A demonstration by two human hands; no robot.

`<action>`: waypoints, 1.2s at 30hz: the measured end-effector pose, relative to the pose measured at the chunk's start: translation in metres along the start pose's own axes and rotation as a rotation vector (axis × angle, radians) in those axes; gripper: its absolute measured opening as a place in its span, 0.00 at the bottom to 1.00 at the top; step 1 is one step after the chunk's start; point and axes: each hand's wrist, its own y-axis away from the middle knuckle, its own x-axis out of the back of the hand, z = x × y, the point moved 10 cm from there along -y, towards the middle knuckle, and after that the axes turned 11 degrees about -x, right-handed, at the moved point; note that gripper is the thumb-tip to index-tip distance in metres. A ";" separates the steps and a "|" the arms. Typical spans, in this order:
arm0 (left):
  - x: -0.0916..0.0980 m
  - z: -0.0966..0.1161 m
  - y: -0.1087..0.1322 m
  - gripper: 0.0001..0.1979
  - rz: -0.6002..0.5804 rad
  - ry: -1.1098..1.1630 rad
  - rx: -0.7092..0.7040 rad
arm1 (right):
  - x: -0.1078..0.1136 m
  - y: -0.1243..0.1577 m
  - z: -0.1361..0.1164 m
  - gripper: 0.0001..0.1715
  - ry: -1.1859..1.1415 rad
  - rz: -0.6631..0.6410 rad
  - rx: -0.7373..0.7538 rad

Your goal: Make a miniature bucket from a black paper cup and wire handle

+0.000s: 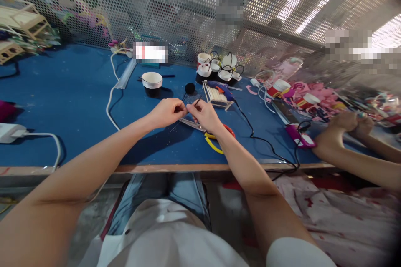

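Observation:
Above the blue table (78, 87), my left hand (169, 112) and my right hand (205, 116) meet with fingertips pinched close together. A thin dark strip (198, 101) sticks up from the right hand's fingers. Whatever the left fingers pinch is too small to make out. Just beyond lies a round black disc (189, 88) with a thin dark line running from it towards my hands. Below the right hand rests a pair of scissors (216, 141) with red and yellow handles, partly covered by my wrist.
A black-and-white cup (152, 85) stands ahead to the left. Several small cups with dark loops (217, 69) are grouped at the back. A blue glue gun (216, 86) lies on a small wooden rack (216, 99), its cord trailing right. A co-worker's hands (344, 123) are at the right.

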 end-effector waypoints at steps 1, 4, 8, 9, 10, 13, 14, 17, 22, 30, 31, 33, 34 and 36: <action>0.000 0.000 0.000 0.09 0.007 -0.009 0.001 | 0.001 0.000 0.000 0.21 0.005 0.011 0.001; -0.002 0.000 0.001 0.09 0.020 -0.019 0.020 | 0.002 0.001 -0.001 0.20 0.042 0.057 -0.002; -0.006 -0.006 0.003 0.09 0.045 0.043 0.063 | 0.005 0.002 -0.001 0.21 0.045 0.120 -0.032; -0.008 -0.009 0.004 0.10 0.042 0.078 0.082 | 0.004 0.003 0.000 0.21 0.024 0.112 -0.041; -0.010 -0.012 0.004 0.11 0.035 0.119 0.105 | 0.002 0.002 0.000 0.21 -0.005 0.086 -0.042; -0.015 -0.018 0.007 0.13 0.023 0.254 0.168 | -0.007 0.002 -0.002 0.19 -0.117 -0.037 0.001; -0.015 -0.019 0.007 0.12 0.026 0.289 0.182 | -0.008 0.002 -0.003 0.18 -0.146 -0.066 0.015; -0.013 -0.017 0.007 0.12 0.024 0.345 0.180 | -0.006 0.000 0.000 0.18 -0.161 -0.064 0.003; -0.010 -0.010 0.003 0.11 -0.034 0.317 0.118 | 0.000 0.000 -0.001 0.18 -0.074 -0.004 0.001; -0.003 -0.006 0.000 0.10 -0.036 0.062 0.056 | 0.003 0.001 -0.004 0.18 0.039 0.056 0.010; -0.002 -0.005 0.000 0.10 -0.031 0.048 0.050 | 0.004 0.001 -0.004 0.19 0.055 0.072 0.011; -0.001 -0.002 0.000 0.11 -0.026 0.030 0.042 | 0.006 0.001 -0.004 0.19 0.074 0.101 0.012; -0.002 -0.002 0.000 0.11 -0.026 0.025 0.043 | 0.007 0.001 -0.004 0.19 0.076 0.112 0.012; -0.004 -0.003 0.000 0.12 -0.029 0.032 0.051 | 0.007 0.002 -0.005 0.20 0.076 0.124 0.014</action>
